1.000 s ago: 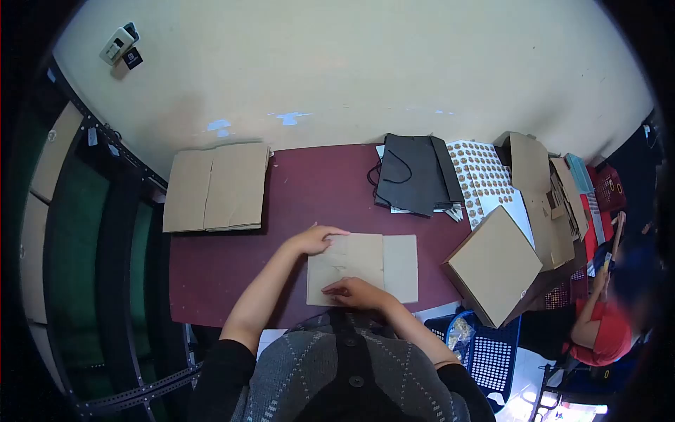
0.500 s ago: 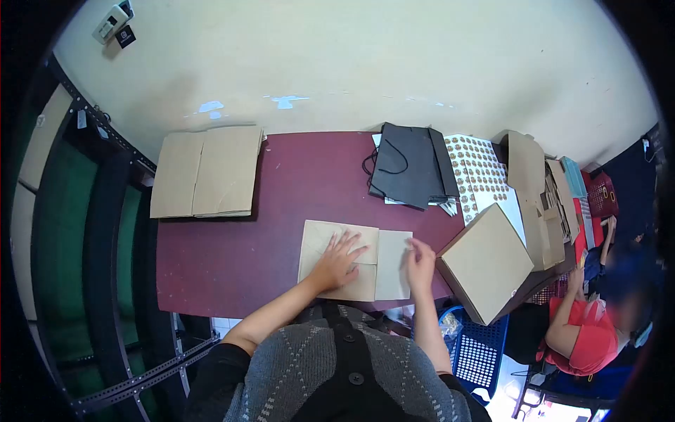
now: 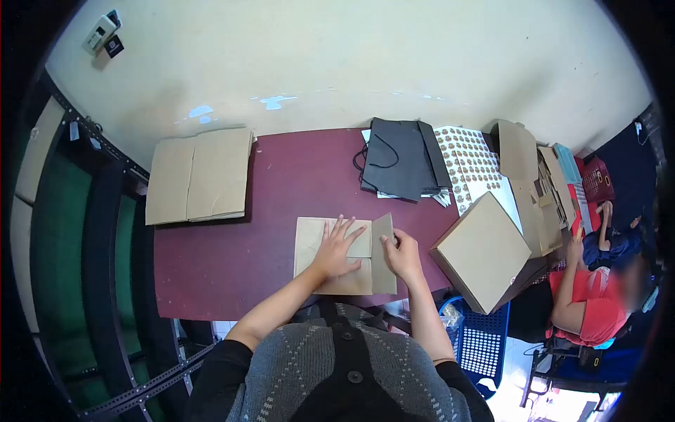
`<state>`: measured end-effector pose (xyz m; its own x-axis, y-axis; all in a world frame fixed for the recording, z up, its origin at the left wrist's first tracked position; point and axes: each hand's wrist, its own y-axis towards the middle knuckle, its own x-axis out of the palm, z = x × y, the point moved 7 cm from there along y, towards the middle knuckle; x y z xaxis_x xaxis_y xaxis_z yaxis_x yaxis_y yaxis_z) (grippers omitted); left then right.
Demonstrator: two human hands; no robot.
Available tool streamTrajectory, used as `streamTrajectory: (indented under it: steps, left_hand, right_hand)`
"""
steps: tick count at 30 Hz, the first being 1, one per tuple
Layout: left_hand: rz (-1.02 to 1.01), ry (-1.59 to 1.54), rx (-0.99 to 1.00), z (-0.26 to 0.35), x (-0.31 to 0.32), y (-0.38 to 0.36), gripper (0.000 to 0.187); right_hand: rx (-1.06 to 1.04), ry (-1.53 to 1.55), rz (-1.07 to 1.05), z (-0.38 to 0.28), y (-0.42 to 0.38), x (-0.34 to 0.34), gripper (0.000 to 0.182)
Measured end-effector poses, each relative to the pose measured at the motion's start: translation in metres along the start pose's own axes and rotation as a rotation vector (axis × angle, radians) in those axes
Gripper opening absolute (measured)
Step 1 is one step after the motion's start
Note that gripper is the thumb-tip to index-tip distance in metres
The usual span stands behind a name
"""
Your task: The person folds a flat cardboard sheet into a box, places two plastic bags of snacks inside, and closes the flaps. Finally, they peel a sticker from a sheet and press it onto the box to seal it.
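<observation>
A folded piece of brown cardboard (image 3: 309, 243) lies on the dark red table in front of me. My left hand (image 3: 339, 250) is spread with its palm pressed on the main panel. On the right side, a narrower flap (image 3: 382, 264) stands tilted up along a crease. My right hand (image 3: 402, 254) pinches the outer edge of that flap between thumb and fingers.
Flattened cardboard (image 3: 200, 176) is stacked at the table's far left. Black paper bags (image 3: 404, 158) and sticker sheets (image 3: 474, 165) lie at the back right. A closed brown box (image 3: 481, 252) sits right of my hands, above a blue basket (image 3: 484, 344). A person in red (image 3: 590, 302) sits farther right.
The right flap lay flat and now stands raised, with my right hand gripping its edge. My left hand remains spread on the main panel.
</observation>
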<state>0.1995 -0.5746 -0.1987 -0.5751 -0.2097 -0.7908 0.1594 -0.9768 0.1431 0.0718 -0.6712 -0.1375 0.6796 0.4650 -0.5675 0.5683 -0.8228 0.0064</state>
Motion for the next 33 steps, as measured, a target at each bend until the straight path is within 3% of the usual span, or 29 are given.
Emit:
streamTrajectory:
  steps: [5,8,10,15,17,18,23,33]
  left_hand:
    - [-0.044,0.208,0.079,0.011,0.018,-0.002,0.077]
    - [-0.079,0.177,0.087,0.014,0.032,0.006,0.071]
    - [-0.08,0.16,0.059,0.012,0.036,0.012,0.067]
    - [0.003,0.225,0.142,0.008,0.027,0.01,0.053]
    - [0.096,0.171,0.168,0.007,0.021,0.008,0.049]
    - [0.15,0.185,0.142,0.006,0.014,0.008,0.045]
    - [0.135,0.106,0.142,0.011,-0.008,0.017,0.042]
    - [0.193,0.021,0.222,0.01,-0.034,0.043,0.028]
  right_hand:
    - [0.025,-0.024,-0.033,0.006,-0.002,0.003,0.023]
    - [-0.113,-0.028,0.036,0.0,-0.003,0.001,0.03]
    - [-0.048,-0.012,-0.007,-0.002,-0.005,0.0,0.034]
    - [0.06,-0.16,-0.076,0.006,-0.002,0.002,0.044]
    - [-0.18,-0.144,0.007,-0.008,-0.003,0.003,0.051]
    - [-0.18,-0.141,0.005,-0.01,-0.003,0.005,0.051]
    - [-0.16,0.165,-0.1,-0.018,-0.003,0.03,0.062]
    - [-0.165,0.076,-0.068,-0.017,-0.008,0.038,0.067]
